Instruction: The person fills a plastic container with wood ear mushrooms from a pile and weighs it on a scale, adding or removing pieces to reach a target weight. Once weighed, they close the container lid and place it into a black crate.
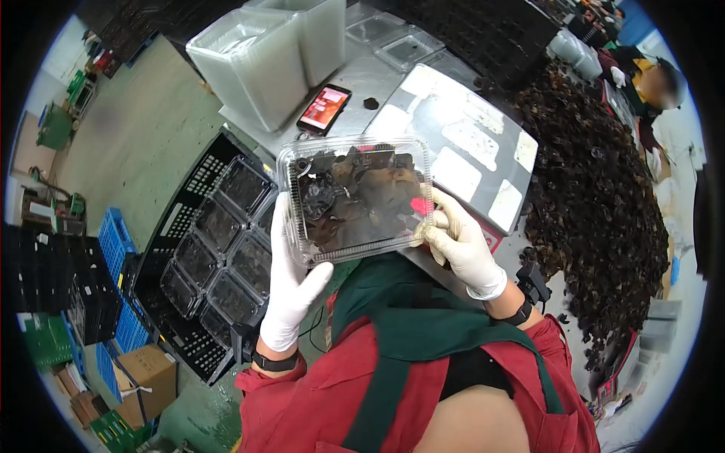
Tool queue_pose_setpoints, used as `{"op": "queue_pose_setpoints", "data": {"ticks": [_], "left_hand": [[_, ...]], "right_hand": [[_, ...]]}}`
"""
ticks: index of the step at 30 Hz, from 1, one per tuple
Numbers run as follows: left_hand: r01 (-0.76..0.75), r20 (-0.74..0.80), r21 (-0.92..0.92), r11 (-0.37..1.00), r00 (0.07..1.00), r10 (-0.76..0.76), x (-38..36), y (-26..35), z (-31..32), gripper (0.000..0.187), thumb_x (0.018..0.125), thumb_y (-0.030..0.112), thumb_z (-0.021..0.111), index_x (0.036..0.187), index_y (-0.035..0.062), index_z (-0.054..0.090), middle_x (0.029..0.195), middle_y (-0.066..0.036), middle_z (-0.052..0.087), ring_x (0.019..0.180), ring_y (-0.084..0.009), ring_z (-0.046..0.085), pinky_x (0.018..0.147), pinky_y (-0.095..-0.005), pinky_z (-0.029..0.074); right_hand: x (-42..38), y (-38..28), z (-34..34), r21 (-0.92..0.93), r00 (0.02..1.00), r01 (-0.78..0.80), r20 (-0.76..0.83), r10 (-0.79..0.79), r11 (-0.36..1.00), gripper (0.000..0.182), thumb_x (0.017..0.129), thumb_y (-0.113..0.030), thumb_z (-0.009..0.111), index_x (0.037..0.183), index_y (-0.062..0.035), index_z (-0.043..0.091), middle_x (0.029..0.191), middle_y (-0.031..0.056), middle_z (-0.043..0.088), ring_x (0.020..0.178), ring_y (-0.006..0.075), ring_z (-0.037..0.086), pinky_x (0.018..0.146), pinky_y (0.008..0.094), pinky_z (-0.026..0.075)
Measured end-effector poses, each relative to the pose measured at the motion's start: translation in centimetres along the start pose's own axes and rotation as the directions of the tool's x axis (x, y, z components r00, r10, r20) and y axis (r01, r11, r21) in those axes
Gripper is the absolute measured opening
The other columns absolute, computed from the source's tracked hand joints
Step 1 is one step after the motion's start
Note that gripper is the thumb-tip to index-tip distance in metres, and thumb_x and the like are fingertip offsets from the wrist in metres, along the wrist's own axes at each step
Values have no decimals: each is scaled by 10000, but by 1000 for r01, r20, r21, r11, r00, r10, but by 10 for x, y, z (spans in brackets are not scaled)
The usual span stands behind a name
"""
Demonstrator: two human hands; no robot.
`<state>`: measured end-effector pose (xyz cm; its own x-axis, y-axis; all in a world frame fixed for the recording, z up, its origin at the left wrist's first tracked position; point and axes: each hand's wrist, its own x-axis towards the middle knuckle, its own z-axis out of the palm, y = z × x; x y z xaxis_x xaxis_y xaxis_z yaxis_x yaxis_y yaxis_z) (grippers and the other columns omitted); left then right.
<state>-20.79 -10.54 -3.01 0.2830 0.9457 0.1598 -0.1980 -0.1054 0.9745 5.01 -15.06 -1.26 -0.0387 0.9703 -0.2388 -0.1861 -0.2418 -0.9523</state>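
A clear plastic clamshell container [362, 198] with dark brown, leafy pieces inside is held up in front of me, tilted toward my view. My left hand [291, 283], in a white glove, supports its left side and lower left corner, thumb along the bottom edge. At the lower right corner, my right hand [461, 245], also gloved, grips the edge between thumb and fingers. A small red patch shows on the container near those fingers. Just behind it lies a scale [461, 143] with white patches on its flat top.
Left of me, a black crate [185, 219] holds several filled containers. Stacked empty clear containers [249, 68] and a phone [325, 109] rest on the metal table. A large heap of dark fungus-like pieces [589, 196] spreads at right. Another person [642, 90] is at far right.
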Motion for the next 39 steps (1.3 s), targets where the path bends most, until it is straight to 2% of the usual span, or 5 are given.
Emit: {"op": "queue_pose_setpoints", "data": {"ticks": [9,10,14,19,39], "left_hand": [[17,173,-79,997,985,-3,48,-9,67,1035,791,99,764,1582,67,98,1581,-162,263,1437,-274,307,1165,-415,292],[77,166,-112,991,985,-57,54,-11,78,986,791,68,750,1571,52,148,1552,-177,314,1415,-272,347,1151,-401,319],[143,248,-173,974,964,-97,65,-40,114,871,836,-38,664,1557,40,183,1536,-164,329,1394,-273,377,1141,-405,351],[132,323,-254,958,945,-45,64,-43,134,879,837,-94,650,1552,20,151,1525,-179,313,1365,-267,407,1125,-402,385],[45,151,-50,998,988,-37,59,-44,159,794,862,-88,486,1555,3,110,1522,-221,307,1400,-308,345,1164,-400,272]], "right_hand": [[-33,-30,-48,-243,967,-25,-252,-38,970,566,951,-107,555,1491,-57,393,832,62,674,675,87,599,603,250,488],[-35,-29,-58,-651,904,19,-313,-291,759,526,918,-129,607,1425,-53,489,837,85,688,754,125,654,687,281,532],[-35,-59,-67,-967,663,126,-83,-744,220,542,789,-215,767,1289,-81,605,1179,140,668,957,286,697,777,331,576],[-18,-54,-40,-994,874,100,110,-473,-47,697,796,-443,723,1379,-116,526,1381,240,532,791,267,689,679,389,567],[1,-52,-47,-877,873,108,309,-376,-468,492,853,-246,595,1286,-14,591,1224,285,616,681,161,656,520,286,529]]}}
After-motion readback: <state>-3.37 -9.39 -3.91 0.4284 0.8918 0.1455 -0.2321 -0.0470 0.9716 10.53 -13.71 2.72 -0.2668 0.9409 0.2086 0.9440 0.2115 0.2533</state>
